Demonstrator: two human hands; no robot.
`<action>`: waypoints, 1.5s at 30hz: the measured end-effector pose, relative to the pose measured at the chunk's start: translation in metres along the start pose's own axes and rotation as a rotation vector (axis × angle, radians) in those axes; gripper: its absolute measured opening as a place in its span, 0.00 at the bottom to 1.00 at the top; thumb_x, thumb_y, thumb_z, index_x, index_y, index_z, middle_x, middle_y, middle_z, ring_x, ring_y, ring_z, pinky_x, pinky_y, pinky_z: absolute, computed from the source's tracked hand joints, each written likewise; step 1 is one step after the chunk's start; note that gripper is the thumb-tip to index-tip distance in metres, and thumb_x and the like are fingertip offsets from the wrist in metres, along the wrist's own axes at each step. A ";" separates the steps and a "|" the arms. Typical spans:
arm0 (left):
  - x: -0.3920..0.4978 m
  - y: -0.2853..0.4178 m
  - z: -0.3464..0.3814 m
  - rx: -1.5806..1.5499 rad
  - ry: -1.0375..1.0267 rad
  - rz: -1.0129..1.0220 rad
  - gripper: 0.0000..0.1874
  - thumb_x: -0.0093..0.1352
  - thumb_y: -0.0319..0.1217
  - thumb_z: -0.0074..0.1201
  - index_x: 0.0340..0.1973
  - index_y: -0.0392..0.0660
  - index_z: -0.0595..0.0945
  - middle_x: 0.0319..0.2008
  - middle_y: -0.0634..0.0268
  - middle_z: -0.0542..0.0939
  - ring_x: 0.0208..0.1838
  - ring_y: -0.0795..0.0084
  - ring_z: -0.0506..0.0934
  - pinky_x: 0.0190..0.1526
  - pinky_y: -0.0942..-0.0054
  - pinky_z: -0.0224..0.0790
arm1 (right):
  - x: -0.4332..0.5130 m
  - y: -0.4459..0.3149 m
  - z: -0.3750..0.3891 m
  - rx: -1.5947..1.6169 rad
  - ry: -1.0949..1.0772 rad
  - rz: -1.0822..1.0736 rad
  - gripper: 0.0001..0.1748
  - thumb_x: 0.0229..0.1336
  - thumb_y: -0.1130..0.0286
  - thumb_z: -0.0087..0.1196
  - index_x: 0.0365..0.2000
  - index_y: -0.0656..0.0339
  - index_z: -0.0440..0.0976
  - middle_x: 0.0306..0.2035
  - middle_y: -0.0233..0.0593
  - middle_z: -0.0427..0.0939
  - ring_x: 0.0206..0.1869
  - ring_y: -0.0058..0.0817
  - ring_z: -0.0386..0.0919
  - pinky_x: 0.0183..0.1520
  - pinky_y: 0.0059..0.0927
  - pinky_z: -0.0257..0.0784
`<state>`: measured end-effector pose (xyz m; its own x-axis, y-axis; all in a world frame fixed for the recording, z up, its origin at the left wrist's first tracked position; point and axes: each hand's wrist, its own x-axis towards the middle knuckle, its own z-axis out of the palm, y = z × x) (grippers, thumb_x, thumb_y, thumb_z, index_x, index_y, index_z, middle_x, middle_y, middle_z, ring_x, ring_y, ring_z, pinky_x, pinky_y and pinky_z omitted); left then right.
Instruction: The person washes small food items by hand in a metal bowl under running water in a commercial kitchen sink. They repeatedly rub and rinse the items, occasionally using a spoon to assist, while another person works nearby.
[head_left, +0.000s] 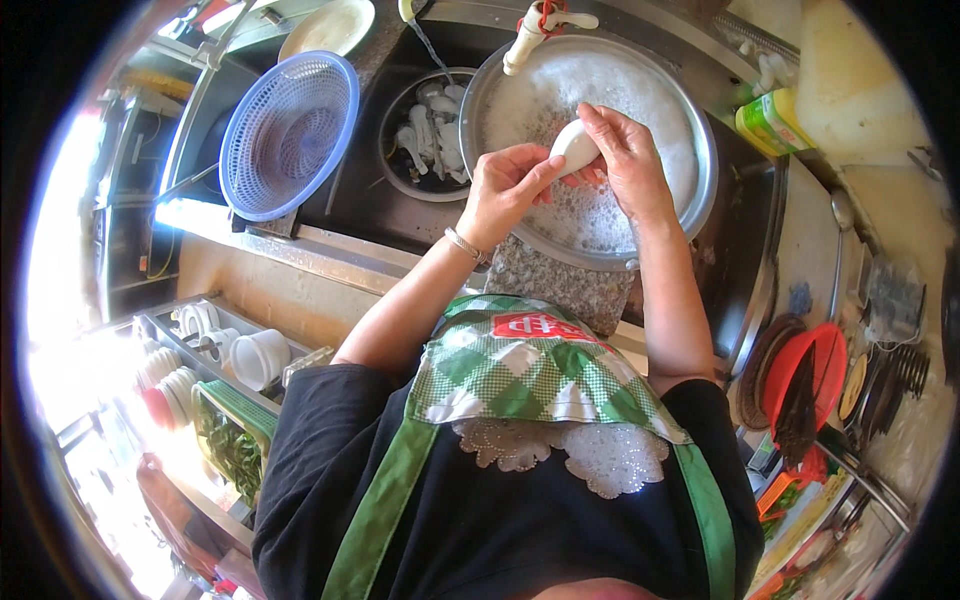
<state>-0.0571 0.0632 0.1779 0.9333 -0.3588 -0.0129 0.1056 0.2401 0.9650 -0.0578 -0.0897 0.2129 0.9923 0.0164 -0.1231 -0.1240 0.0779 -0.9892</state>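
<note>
A white soup spoon (576, 150) is held between both hands above a wide metal basin (708, 180) of sudsy water. My left hand (506, 180) pinches its lower end between thumb and fingers. At the other end, my right hand (628, 161) grips it, the fingers partly hidden behind the bowl. Left of the big basin, a smaller round basin (386, 161) contains several white spoons (431, 139) in water. A thin stream of water (429, 43) runs into it from a pale spout (406, 9).
A white tap (529, 37) juts over the large basin's far rim. At the left stands a blue plastic colander (289, 135), with a plate (330, 28) behind it. A yellow-green bottle (772, 124) is at the right. A granite slab (559, 281) lies before my apron.
</note>
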 end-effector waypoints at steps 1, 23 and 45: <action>-0.001 0.001 0.001 0.040 -0.011 0.047 0.14 0.65 0.36 0.50 0.27 0.36 0.79 0.17 0.67 0.77 0.16 0.87 0.67 0.19 0.86 0.58 | -0.001 -0.003 0.000 -0.002 -0.003 -0.008 0.17 0.59 0.58 0.46 0.26 0.63 0.72 0.19 0.29 0.72 0.19 0.13 0.69 0.20 0.14 0.62; 0.010 0.008 -0.004 -0.062 0.030 -0.254 0.15 0.66 0.36 0.45 0.37 0.36 0.77 0.21 0.66 0.75 0.16 0.85 0.67 0.17 0.87 0.54 | 0.002 0.011 0.005 -0.014 0.027 -0.067 0.17 0.59 0.61 0.47 0.26 0.66 0.73 0.22 0.38 0.76 0.17 0.22 0.74 0.21 0.18 0.69; 0.079 -0.103 -0.019 -0.445 0.046 -0.741 0.30 0.67 0.56 0.31 0.42 0.42 0.74 0.36 0.55 0.77 0.36 0.63 0.76 0.35 0.62 0.70 | 0.019 0.111 -0.008 -0.506 0.042 -0.469 0.11 0.53 0.77 0.49 0.38 0.61 0.73 0.45 0.37 0.73 0.49 0.27 0.69 0.50 0.25 0.66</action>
<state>0.0120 0.0274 0.0720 0.5825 -0.5281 -0.6179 0.8079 0.2926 0.5115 -0.0522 -0.0887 0.1005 0.9408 0.0548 0.3345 0.3269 -0.4075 -0.8527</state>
